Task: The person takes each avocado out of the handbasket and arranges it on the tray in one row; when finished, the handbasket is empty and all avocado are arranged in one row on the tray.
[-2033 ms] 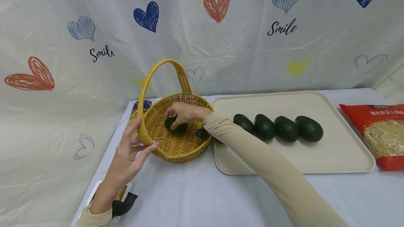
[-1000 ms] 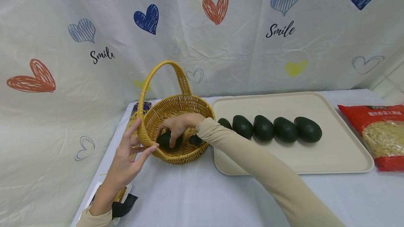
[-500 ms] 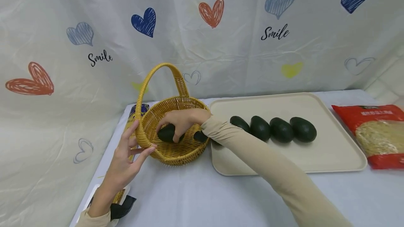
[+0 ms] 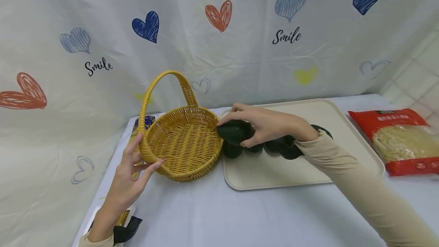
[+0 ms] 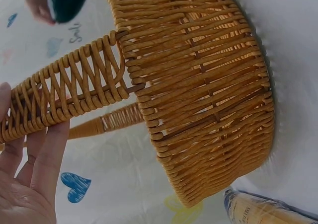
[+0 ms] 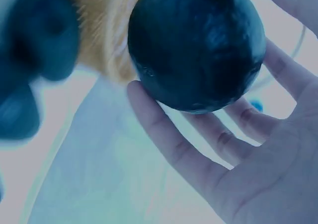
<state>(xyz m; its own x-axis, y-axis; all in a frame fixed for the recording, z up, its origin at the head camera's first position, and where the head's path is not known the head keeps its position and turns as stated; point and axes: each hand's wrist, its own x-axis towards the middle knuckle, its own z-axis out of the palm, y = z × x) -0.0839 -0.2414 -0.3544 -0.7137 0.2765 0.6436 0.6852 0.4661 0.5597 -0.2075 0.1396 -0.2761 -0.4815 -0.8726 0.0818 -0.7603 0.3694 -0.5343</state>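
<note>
My right hand (image 4: 271,123) grips a dark green avocado (image 4: 234,132) at the left end of the cream tray (image 4: 291,178), beside the right rim of a yellow wicker basket (image 4: 183,146). Several more avocados (image 4: 233,150) lie in a row on the tray, partly hidden behind that hand and forearm. Fingers and thumb spread round the held avocado (image 6: 194,45) in the right wrist view. With thumb and fingers, my left hand (image 4: 125,182) holds the lower left end of the basket's handle (image 5: 64,87). The basket's woven floor shows, and it leans slightly.
A red bag of pale pasta (image 4: 399,140) lies right of the tray. Behind the basket's left side is a yellow and blue package (image 4: 133,136), also visible low in the left wrist view. A fabric backdrop (image 4: 240,68) printed with hearts hangs behind the table.
My right hand has lifted the avocado out of the basket and carried it right to the tray's left end. The left hand keeps its hold on the handle. The head view has turned slightly right.
</note>
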